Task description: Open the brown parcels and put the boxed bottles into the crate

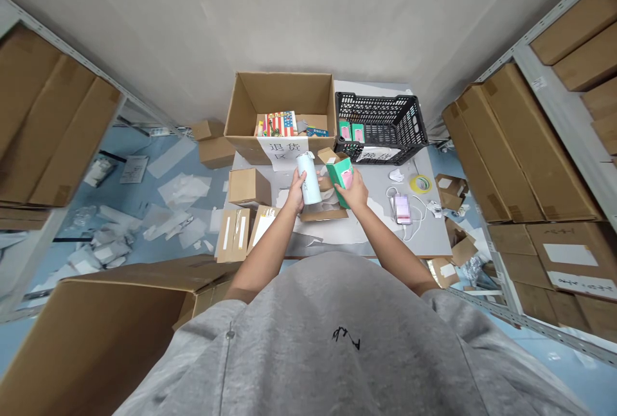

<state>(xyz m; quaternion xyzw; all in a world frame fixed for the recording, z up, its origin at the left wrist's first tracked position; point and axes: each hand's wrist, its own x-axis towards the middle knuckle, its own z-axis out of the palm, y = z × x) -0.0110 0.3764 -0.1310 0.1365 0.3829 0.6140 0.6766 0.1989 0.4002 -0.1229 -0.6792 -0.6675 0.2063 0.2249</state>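
My left hand [295,193] is wrapped round a pale blue insulated bottle [309,179], held nearly upright with its lid at the top and dark marks on its side. Beside it, my right hand [355,192] grips a green box [341,177] with a pink panel, tilted to the left. An opened cardboard box [325,215] lies on the table under both hands, its flaps spread, with crumpled paper about it. The bottle and the green box are apart from each other.
Behind my hands stand a large carton [245,146] holding books and a black crate [407,139] with two green boxes. Small cartons [249,187] are at the left. A phone [402,209] with a cable and a tape roll [420,184] lie at the right. Shelves flank both sides.
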